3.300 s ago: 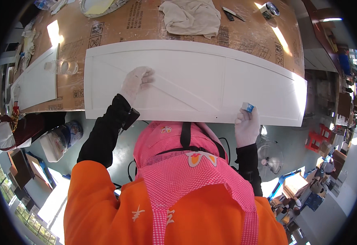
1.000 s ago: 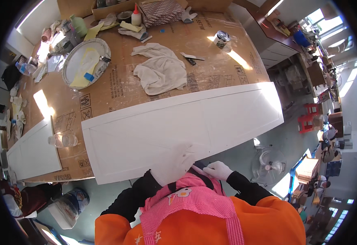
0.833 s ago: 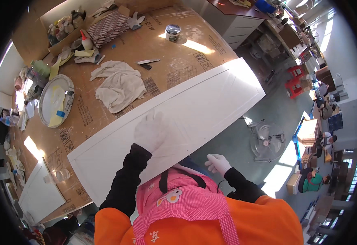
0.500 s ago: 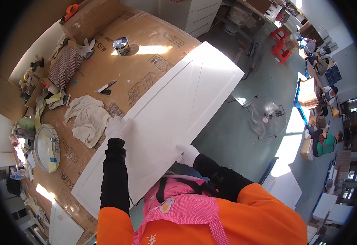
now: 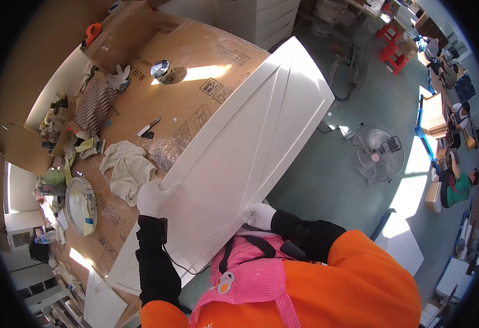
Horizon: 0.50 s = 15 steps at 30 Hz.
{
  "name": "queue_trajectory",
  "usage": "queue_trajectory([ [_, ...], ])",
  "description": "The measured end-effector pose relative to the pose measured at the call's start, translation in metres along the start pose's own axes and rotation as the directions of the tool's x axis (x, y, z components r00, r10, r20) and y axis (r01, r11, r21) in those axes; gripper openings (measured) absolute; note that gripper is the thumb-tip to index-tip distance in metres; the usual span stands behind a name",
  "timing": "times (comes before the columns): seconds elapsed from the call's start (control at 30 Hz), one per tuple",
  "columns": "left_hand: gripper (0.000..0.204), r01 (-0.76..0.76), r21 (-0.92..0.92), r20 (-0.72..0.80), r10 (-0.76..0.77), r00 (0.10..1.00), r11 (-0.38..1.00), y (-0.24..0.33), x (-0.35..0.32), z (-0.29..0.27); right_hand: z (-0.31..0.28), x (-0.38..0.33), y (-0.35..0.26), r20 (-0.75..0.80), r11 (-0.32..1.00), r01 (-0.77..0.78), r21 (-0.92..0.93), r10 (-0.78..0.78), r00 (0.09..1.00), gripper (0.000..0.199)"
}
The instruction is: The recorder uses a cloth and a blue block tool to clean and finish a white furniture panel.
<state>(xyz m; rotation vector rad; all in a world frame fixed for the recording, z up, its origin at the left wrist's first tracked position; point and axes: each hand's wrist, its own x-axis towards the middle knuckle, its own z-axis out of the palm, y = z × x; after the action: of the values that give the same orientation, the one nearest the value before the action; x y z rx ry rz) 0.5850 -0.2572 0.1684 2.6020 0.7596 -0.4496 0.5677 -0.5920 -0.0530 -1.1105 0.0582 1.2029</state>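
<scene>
A long white panel (image 5: 239,147), with a raised border and slanting lines on its face, lies diagonally over the table's right edge and reaches out above the floor. On its left long edge is my left hand (image 5: 154,199), in a white glove, the thumb on the face and the other fingers partly hidden. My right hand (image 5: 259,216), gloved too, grips the opposite long edge close to my pink apron (image 5: 250,273), its fingers curled. Beside my left hand lies a crumpled white cloth (image 5: 127,167). A knife (image 5: 149,127) with a dark handle rests farther up the table.
Brown cardboard (image 5: 141,98) covers the table. On it stand an open tin (image 5: 163,71), a round tray (image 5: 80,206) and a glove (image 5: 119,77). A floor fan (image 5: 376,156) stands to the right. Several people work farther off, beyond red stools (image 5: 393,57).
The panel has tilted, and its slanting lines show more clearly. Both hands stay at its edges, the right one now more curled round the edge. The whole view has shifted slightly.
</scene>
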Motion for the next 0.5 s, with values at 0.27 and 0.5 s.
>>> queue_trajectory([
  [0.27, 0.048, -0.002, -0.039, -0.447, -0.015, 0.894, 0.999, 0.046, -0.129, -0.084, 0.052, -0.003, -0.088, 0.297, 0.777, -0.398, 0.487, 0.281, 0.913, 0.008],
  [0.5, 0.037, -0.1, 0.303, -0.74, 0.3, 0.601, 0.948, 0.086, -0.16, -0.065, 0.096, 0.031, -0.169, -0.001, 0.982, -0.012, 0.189, 0.013, 1.0, 0.035],
])
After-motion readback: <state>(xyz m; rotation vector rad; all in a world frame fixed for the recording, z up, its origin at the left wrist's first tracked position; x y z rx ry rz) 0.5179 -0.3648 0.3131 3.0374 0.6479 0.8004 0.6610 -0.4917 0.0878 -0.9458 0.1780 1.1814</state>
